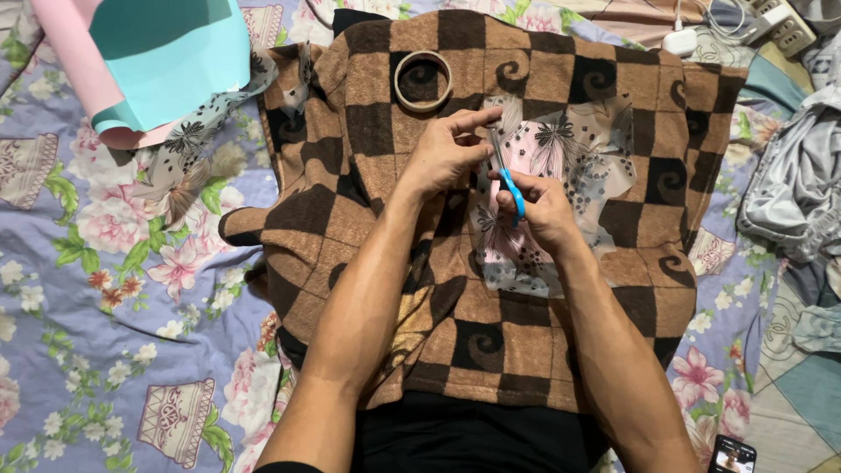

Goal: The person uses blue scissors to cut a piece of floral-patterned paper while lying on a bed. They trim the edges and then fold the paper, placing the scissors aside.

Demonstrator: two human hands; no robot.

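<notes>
My right hand grips blue-handled scissors, blades pointing up toward my left hand. My left hand pinches something small right at the blade tips; what it is cannot be made out. Both hands work over a piece of sheer floral printed fabric, grey and pink, spread on a brown and black checked towel that lies across my lap.
A ring of tape rests on the towel above my hands. Pink and teal paper sheets lie at upper left on a floral bedsheet. A charger and power strip sit upper right, crumpled grey cloth at right, a phone bottom right.
</notes>
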